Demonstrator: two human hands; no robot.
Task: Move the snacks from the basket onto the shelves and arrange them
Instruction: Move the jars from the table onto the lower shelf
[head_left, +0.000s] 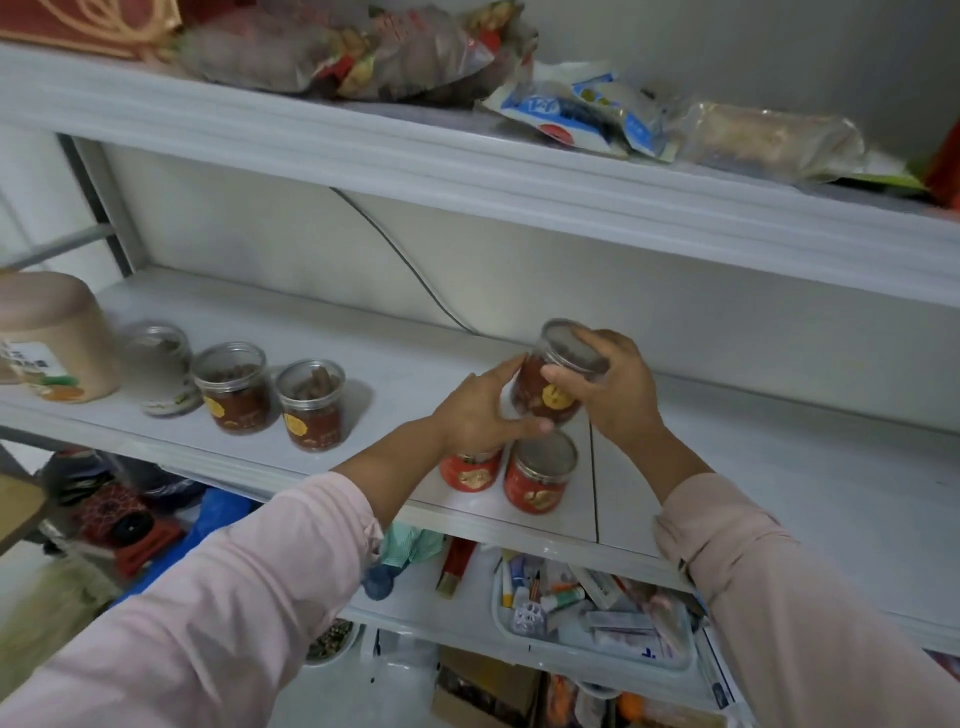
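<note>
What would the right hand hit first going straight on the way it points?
Nothing near: with the jar in its grip, the right hand points up-left over the shelf; probably the back wall near the cable, depth unclear.

Clear glossy plastic jar (535, 379), lid (574, 343) perhaps metal, smooth matt shelf (415, 358), soft cloth sleeves (234, 597), crinkled glossy plastic bags (337, 52)

Label on held jar (535, 387), print on blue packet (543, 110) blurred; nothing legible

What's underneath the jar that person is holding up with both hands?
Two red-labelled jars stand on the middle shelf below the held jar. The right red jar shows its lid; the left hand hides the left red jar's top.
</note>
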